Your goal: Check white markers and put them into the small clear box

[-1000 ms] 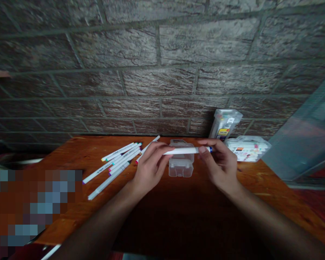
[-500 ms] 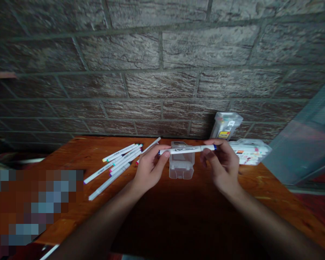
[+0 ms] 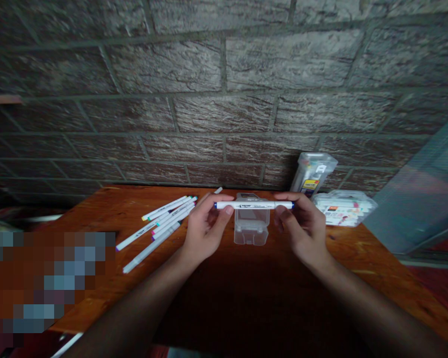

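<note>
A white marker (image 3: pixel 254 205) with dark blue ends and black print lies level between my two hands, above the table. My left hand (image 3: pixel 206 226) pinches its left end between thumb and fingers. Around the right end, the thumb and fingers of my right hand (image 3: pixel 305 226) are closed. Below and behind the marker stands a clear plastic case (image 3: pixel 251 234) with its lid raised; the marker covers part of the lid. To the left of my left hand lies a loose pile of white markers (image 3: pixel 168 219) with coloured ends, one of them partly hidden by that hand.
At the back right, a tall clear case (image 3: pixel 313 171) of markers leans near the brick wall (image 3: pixel 224 114). Beside it sits a wider clear case (image 3: pixel 345 209) filled with markers. A translucent panel (image 3: pixel 418 189) rises at the right of the wooden table (image 3: pixel 343 288). The lower left is pixelated.
The marker has been turned so its print and its blue left end show. My left fingers have shifted to that end. My right hand has kept to the other end.
</note>
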`<action>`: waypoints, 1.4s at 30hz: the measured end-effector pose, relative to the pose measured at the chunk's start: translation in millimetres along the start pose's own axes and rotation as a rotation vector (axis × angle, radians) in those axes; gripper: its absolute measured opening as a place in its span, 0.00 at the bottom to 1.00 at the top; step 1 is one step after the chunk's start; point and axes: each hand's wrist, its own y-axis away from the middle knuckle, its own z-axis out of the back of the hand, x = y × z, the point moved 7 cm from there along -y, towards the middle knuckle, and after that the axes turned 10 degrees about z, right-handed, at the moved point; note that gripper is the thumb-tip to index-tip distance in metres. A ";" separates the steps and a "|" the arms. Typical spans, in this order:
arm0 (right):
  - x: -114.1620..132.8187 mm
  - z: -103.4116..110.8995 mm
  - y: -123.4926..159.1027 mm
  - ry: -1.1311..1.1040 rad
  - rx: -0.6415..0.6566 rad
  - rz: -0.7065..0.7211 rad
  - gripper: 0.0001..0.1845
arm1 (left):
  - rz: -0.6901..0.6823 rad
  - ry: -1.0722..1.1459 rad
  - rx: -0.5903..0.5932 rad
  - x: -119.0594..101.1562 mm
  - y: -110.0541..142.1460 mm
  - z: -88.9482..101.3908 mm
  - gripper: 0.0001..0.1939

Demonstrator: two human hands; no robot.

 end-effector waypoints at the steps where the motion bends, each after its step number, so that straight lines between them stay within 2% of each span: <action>1: 1.2 -0.5 0.0 0.008 0.004 0.009 0.08 | 0.014 0.032 -0.001 -0.2 -0.8 -0.1 0.09; 8: 10.8 -6.0 -1.4 0.049 0.031 0.090 0.08 | 0.112 0.216 0.016 -0.4 -7.1 -2.5 0.08; 13: 14.6 -6.1 -1.7 0.046 0.018 0.119 0.07 | 0.208 0.316 0.031 8.9 -9.5 -3.3 0.10; 19: 3.7 -8.5 -1.0 -0.059 0.024 -0.038 0.05 | 0.259 0.415 0.086 19.1 -8.5 -7.6 0.09; 24: -3.9 -12.7 -3.5 -0.228 0.005 -0.207 0.12 | 0.281 0.453 0.107 17.7 -7.6 -9.8 0.09; 28: -8.4 -15.5 -3.9 -0.364 -0.015 -0.291 0.12 | 0.267 0.474 0.133 14.5 -8.1 -11.6 0.10; 35: -13.9 -17.5 -2.9 -0.519 -0.016 -0.369 0.10 | 0.272 0.550 0.152 16.9 -8.6 -13.0 0.09; 42: -13.6 -18.8 -3.7 -0.501 -0.012 -0.352 0.11 | 0.286 0.419 0.130 18.7 -8.7 -10.7 0.09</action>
